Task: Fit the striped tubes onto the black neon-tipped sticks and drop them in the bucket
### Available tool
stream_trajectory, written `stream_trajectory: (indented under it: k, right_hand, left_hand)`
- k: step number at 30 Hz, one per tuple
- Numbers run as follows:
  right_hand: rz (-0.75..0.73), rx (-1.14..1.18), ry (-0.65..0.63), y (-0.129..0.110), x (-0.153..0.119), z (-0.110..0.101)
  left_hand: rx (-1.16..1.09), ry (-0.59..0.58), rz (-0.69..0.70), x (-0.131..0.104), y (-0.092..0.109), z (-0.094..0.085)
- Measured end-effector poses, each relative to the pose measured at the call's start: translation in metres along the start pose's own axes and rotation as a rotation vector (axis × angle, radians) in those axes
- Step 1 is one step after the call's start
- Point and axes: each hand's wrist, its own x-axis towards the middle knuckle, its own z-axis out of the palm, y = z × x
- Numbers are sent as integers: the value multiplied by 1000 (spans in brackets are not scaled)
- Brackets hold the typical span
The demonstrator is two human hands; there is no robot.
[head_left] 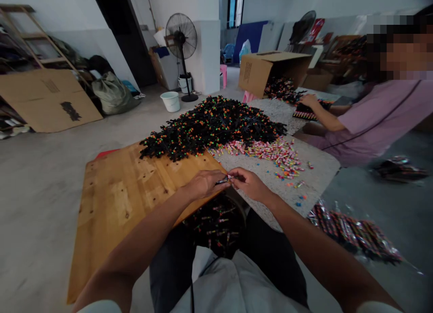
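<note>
My left hand [206, 183] is closed round a small black piece [222, 181] above the front edge of the wooden board [118, 191]. Fingertip to fingertip with it, my right hand [246, 181] pinches a small pinkish piece [230, 177] at one end of the black one. Just beyond my hands rises a large pile of black pieces with orange and green tips [216, 123]. Pink and yellow small tubes [270, 153] lie scattered on the grey speckled table [318, 159]. Below my hands, a container between my legs holds black pieces with pink parts [219, 225].
At the right, a person in a pink top [379, 117] reaches toward black pieces near an open cardboard box [255, 74]. Plastic-wrapped bundles [355, 234] lie on the floor at lower right. A fan [181, 38] and a white bucket [170, 102] stand behind the table.
</note>
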Motion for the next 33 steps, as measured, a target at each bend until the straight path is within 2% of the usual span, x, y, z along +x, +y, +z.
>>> stream_trajectory:
  k: [5,9,13,18,20,23,29,33]
  right_hand:
    - [-13,-22,54,-6,-9,3]
    - [-111,-214,63,-16,-15,0]
    - [-231,-393,44,-23,-20,-1]
    - [-335,-492,-14,-23,-25,1]
    - [-364,-480,-20,-20,-24,2]
    - [-397,-384,41,-16,-23,3]
    - [-265,-175,98,-11,-22,4]
    - [-277,-161,61,-15,-24,1]
  left_hand:
    - [37,-73,26,-1,14,-12]
    - [75,-105,31,-1,20,-18]
    - [143,-137,32,-2,21,-18]
    - [171,-166,52,-3,18,-14]
    - [164,-182,60,-3,17,-14]
    - [171,-205,79,-4,18,-16]
    - [175,-190,125,-6,22,-22]
    - [158,-189,138,-8,23,-23]
